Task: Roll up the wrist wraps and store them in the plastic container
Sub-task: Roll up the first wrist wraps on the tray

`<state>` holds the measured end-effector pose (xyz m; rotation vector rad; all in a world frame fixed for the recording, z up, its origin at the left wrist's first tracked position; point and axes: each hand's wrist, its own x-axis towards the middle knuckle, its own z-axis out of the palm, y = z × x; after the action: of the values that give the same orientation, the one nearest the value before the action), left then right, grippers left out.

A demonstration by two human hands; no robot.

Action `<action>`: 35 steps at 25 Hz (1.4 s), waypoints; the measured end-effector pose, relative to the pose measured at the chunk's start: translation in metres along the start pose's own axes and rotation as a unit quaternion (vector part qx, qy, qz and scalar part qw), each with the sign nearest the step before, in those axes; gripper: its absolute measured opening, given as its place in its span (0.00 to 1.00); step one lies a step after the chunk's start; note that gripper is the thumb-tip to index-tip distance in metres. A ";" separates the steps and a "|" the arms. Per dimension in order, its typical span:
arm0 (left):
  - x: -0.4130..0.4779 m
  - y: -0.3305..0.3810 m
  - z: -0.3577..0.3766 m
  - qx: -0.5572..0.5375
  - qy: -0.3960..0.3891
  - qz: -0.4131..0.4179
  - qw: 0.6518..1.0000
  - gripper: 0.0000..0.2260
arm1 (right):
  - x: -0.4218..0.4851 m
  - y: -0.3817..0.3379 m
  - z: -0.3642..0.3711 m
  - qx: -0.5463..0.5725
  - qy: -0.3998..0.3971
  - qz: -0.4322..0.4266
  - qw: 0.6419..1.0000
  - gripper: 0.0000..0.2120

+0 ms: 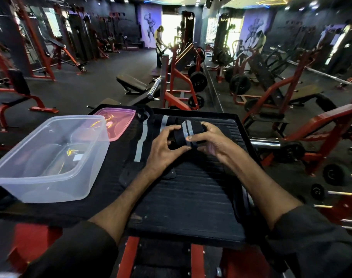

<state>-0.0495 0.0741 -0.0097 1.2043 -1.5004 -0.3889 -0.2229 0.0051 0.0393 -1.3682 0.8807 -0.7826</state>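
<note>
Two wrist wraps lie before us on the bench [191, 197], and only one is rolled. The rolled wrap [188, 133] sits between both hands. The left hand [163, 149] curls its fingers [174, 128] over the roll's left end, thumb tucked beneath. The right hand [211, 143] closes its fingers [204, 125] over the far side, thumb pressing the grey stripe. Both sets of fingers are pinching the roll, none spread.

We think the main risk is the roll springing loose. The elastic looks stiff, so if either thumb eases before the end is fastened, the coil could unwind or slide out sideways. A striped length lies just beyond the left fingers, and we cannot tell whether it is this roll's tail. If it is, lifting the roll could drag it across the bench.

The flat wrap [140, 141] lies stretched out just left of the left fingers, not yet rolled. A sweep towards the tub could catch it.

The plastic container [40, 187] stands open, well to the left of the left fingers. We see no wrap inside, only a pale label and glints of light. It looks light, so a careless drop might shove it. Its pink lid [121, 125] lies flat, left of the fingers and farther away.
</note>
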 end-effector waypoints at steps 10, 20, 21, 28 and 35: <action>0.004 -0.004 -0.033 -0.145 -0.047 -0.109 0.982 0.10 | -0.041 0.005 0.018 -0.225 0.110 -0.059 0.966 0.33; -0.001 -0.002 -0.041 -0.257 0.000 -0.129 0.958 0.08 | -0.033 0.028 0.075 -0.299 0.223 0.007 0.928 0.41; -0.002 -0.003 -0.043 -0.265 -0.002 -0.134 0.955 0.08 | -0.029 0.033 0.079 -0.309 0.227 0.021 0.923 0.43; -0.008 -0.004 -0.044 -0.270 0.002 -0.135 0.953 0.08 | -0.021 0.040 0.064 -0.298 0.176 0.035 0.937 0.46; 0.009 0.053 0.015 -0.275 -0.022 -0.051 0.960 0.10 | -0.072 0.007 -0.023 -0.297 0.156 0.024 0.942 0.23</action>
<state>-0.0862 0.0838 0.0318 0.8293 -1.2505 -0.8463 -0.2779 0.0576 0.0370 -1.7611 1.4793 -0.7351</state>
